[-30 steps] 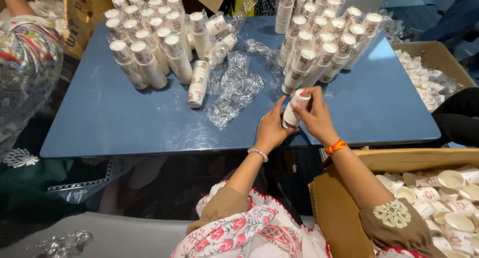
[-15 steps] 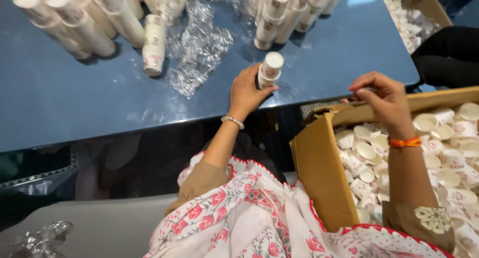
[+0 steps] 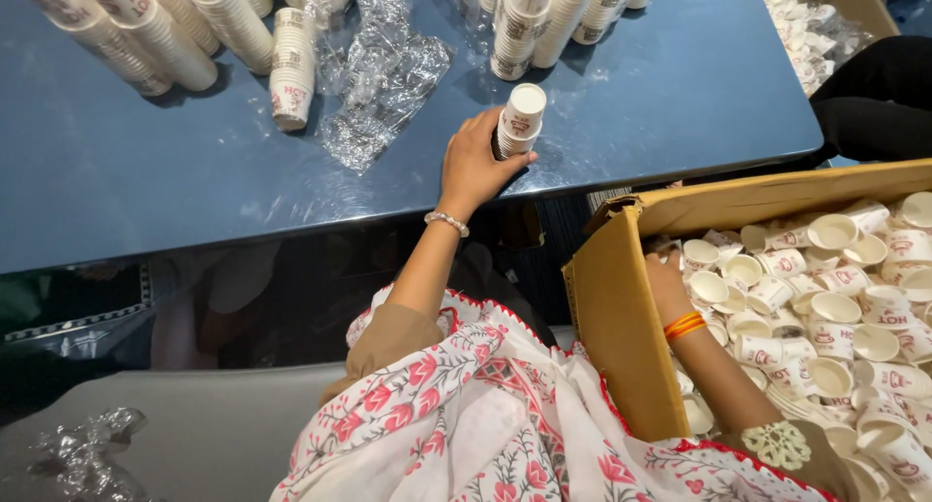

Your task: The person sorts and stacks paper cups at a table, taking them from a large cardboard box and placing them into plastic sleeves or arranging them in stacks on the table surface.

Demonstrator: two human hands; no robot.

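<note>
Stacking step in hand, I'd say: my left hand [image 3: 476,162] is wrapped around a short stack of paper cups [image 3: 519,121] standing upright on the blue table [image 3: 146,191], near its front edge, fingers closed round the lower part with the white open rim facing up. My right hand [image 3: 668,281] is down inside the cardboard box [image 3: 621,308] at about 4 o'clock from the stack, reaching among the loose cups [image 3: 835,313]; the box wall hides the fingers, so I cannot tell whether they are closed on a cup or spread. Next move, in my judgement, calls for one loose cup gripped rim-up, carried back toward 10 o'clock and nested squarely into the top of the held stack while the left hand keeps it steady. The stack looks white with red print, light, thin-walled, easy to crush or tip. Longer finished stacks [image 3: 175,26] lie at 11 o'clock, more at 12, and crumpled clear plastic wrap [image 3: 383,80] sits just left of the left hand.
</note>
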